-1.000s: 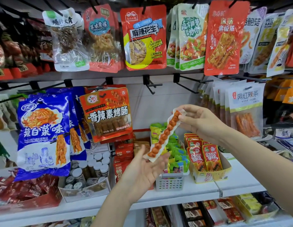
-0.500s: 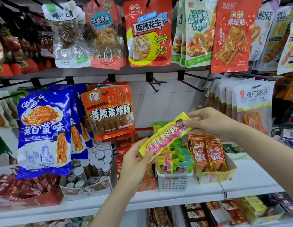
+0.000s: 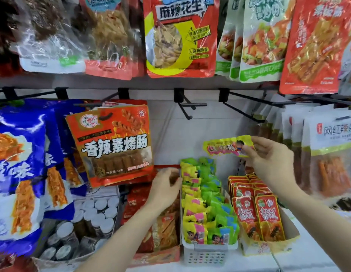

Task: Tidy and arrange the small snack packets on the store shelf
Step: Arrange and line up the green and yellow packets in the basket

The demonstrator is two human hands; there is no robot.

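1 long yellow snack packet [image 3: 228, 146] in the air above the white basket [image 3: 208, 256], held level. Right hand [image 3: 269, 158] pinches its right end, thumb and fingertips closed on the wrapper, other fingers loosely curled.

Left hand [image 3: 165, 190] reaches into the red display box [image 3: 157, 258] just left of the basket. Fingers bent, tips against a red packet [image 3: 166, 171] at the far end; can't tell whether it grips it or only touches.

Basket: 2 columns of small packets, yellow [image 3: 192, 201] on the left, green [image 3: 216, 199] on the right; too overlapped to count.

Yellow-trimmed carton [image 3: 288, 242] right of the basket: 2 columns of red sachets [image 3: 257, 214], 2 at the near end fully visible.

2 bare pegs [image 3: 194, 105] on the rail above.
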